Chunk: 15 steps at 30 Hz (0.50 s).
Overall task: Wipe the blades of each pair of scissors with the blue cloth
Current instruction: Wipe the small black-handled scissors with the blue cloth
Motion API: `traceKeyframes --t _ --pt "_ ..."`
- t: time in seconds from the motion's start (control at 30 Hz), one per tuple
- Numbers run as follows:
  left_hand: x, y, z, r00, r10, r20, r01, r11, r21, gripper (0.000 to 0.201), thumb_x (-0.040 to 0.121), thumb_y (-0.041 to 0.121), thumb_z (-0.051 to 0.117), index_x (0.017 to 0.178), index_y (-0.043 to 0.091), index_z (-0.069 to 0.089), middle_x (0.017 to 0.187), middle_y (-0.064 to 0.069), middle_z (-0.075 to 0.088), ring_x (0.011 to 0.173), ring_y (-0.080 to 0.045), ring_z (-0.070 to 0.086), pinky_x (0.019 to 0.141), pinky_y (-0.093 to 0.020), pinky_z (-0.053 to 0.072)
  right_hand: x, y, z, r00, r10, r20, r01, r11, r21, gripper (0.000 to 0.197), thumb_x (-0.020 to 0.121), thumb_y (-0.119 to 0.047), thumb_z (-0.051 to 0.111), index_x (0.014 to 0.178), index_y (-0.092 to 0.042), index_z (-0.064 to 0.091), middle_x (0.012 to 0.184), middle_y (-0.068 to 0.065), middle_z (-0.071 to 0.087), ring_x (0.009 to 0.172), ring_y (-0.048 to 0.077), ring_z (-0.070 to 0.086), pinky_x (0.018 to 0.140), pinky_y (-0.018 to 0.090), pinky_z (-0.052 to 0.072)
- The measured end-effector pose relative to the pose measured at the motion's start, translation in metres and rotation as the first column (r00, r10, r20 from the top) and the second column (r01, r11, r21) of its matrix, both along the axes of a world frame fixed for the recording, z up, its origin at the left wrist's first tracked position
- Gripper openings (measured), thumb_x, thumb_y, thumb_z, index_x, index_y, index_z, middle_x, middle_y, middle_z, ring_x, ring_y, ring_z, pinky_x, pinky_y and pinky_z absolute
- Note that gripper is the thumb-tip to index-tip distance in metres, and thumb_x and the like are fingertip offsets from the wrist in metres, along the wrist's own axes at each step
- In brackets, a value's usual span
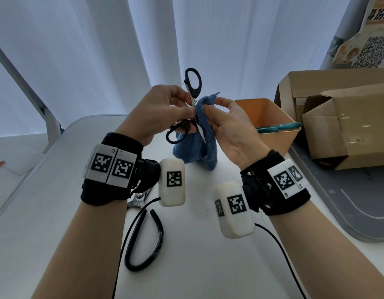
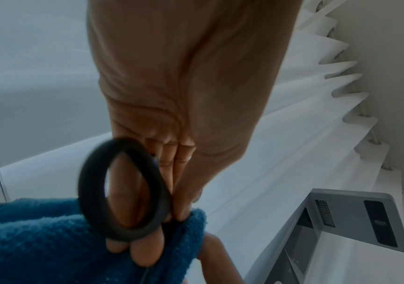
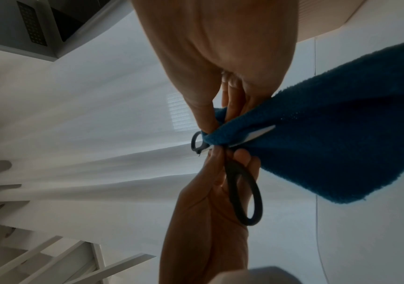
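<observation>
**Black scissors open in the air, one blade in the cloth**

The step in hand looks like the wiping of the black scissors (image 1: 192, 104), held up over the white table (image 1: 197, 266), well clear of its top. The left hand (image 1: 156, 113) pinches them near the pivot, blades spread wide, with one handle loop pointing up and far and the other hanging down near the palm. The right hand (image 1: 232, 130) has its fingers curled round the blue cloth (image 1: 205, 134), folding it over one blade; that blade's tip pokes out beyond the cloth on the far side, while the other blade lies bare, pointing down and toward the person. The rest of the cloth hangs down, and I cannot tell whether its lower edge touches the table.

Next, as I judge it, the cloth must be drawn along the wrapped blade to its tip, then shifted to the bare one, with fingers kept off the open edges.

To the right stands an orange box (image 1: 273, 124) with green-handled scissors (image 1: 279, 127) laid across its rim. A third pair, metal scissors (image 1: 139, 196), lies on the near table, partly hidden under the left wrist, with black cables (image 1: 141, 242) around it. Cardboard boxes (image 1: 342, 126) sit far right. Nothing stands between the hands and either waiting pair.
</observation>
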State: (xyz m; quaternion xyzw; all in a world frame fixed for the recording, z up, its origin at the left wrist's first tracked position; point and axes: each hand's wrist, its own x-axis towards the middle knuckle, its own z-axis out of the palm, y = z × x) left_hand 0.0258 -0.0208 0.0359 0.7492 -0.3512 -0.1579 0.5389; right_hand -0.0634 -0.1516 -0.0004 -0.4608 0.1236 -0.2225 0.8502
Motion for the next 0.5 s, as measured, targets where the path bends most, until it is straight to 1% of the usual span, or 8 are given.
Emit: traceKeyframes --t 0.03,0.1,0.13,0.27,0.37,0.43,0.5 --pt "-0.0002 -0.0001 -0.0002 1.0 0.003 0.001 -0.003 1.0 0.0 0.01 0.09 0.002 0.069 0.097 0.004 0.062 0.074 -0.003 0.068 0.067 -0.028 0.074 0.071 -0.044 0.063 0.0 0.0001 0.0004 1.0 0.0 0.001 0.0 1.0 0.008 0.042 0.094 0.002 0.062 0.132 -0.003 0.045 0.092 0.015 0.072 0.073 0.02 0.071 0.063 0.026 0.058" --pt "0.0 0.0005 -0.0002 1.0 0.012 0.0 -0.012 1.0 -0.001 0.01 0.09 0.004 0.07 0.096 0.005 0.062 0.075 -0.005 0.068 0.067 -0.029 0.074 0.069 -0.041 0.063 -0.0003 0.0002 0.0008 1.0 0.003 0.012 -0.004 1.0 0.025 0.04 0.095 0.003 0.059 0.131 -0.003 0.045 0.087 0.015 0.072 0.068 0.019 0.072 0.06 0.025 0.057" --pt "0.0003 0.0009 -0.0001 1.0 0.015 -0.003 -0.015 1.0 -0.004 0.01 0.09 0.004 0.07 0.095 0.006 0.062 0.075 -0.005 0.068 0.067 -0.029 0.074 0.068 -0.041 0.063 -0.0006 0.0007 0.001 1.0 0.007 0.019 -0.007 1.0 0.03 0.039 0.094 0.004 0.059 0.131 -0.003 0.045 0.088 0.015 0.072 0.069 0.019 0.072 0.06 0.025 0.057" --pt "0.0001 0.0003 0.0002 1.0 0.005 -0.005 -0.005 1.0 -0.001 0.01 0.09 0.001 0.068 0.096 0.005 0.061 0.075 -0.005 0.066 0.067 -0.029 0.074 0.068 -0.04 0.063 -0.0005 0.0026 0.0004 1.0 0.009 0.015 -0.01 1.0 0.009 0.043 0.093 0.002 0.062 0.132 -0.004 0.044 0.101 0.019 0.07 0.077 0.022 0.071 0.065 0.028 0.059" --pt "-0.0003 -0.0005 -0.0004 1.0 0.007 0.009 -0.007 1.0 0.005 0.011 0.09 0.002 0.069 0.098 0.004 0.061 0.078 -0.006 0.066 0.068 -0.03 0.075 0.068 -0.041 0.063 -0.0004 0.0021 0.0005 1.0 0.001 0.022 -0.001 1.0 0.014 0.04 0.095 0.004 0.058 0.132 -0.003 0.044 0.098 0.019 0.07 0.073 0.021 0.072 0.064 0.027 0.059" --pt "0.0006 0.0004 -0.0002 1.0 0.015 0.004 -0.015 1.0 0.0 0.01 0.09 0.002 0.069 0.094 0.006 0.061 0.077 -0.005 0.066 0.068 -0.03 0.075 0.066 -0.039 0.063 -0.0008 0.0017 0.0003 0.999 0.006 0.033 -0.007 1.0 0.027 0.039 0.095 0.005 0.057 0.131 -0.003 0.044 0.093 0.017 0.071 0.071 0.02 0.072 0.062 0.027 0.059" --pt "0.0013 0.0014 0.0003 1.0 0.012 -0.004 -0.012 1.0 0.001 0.01 0.09 0.002 0.069 0.093 0.007 0.061 0.076 -0.005 0.066 0.068 -0.029 0.075 0.065 -0.037 0.063 -0.0009 0.0022 -0.0002 0.999 0.016 0.035 -0.017 1.0 0.023 0.04 0.094 0.005 0.059 0.13 -0.004 0.045 0.094 0.017 0.071 0.073 0.021 0.071 0.063 0.027 0.059"
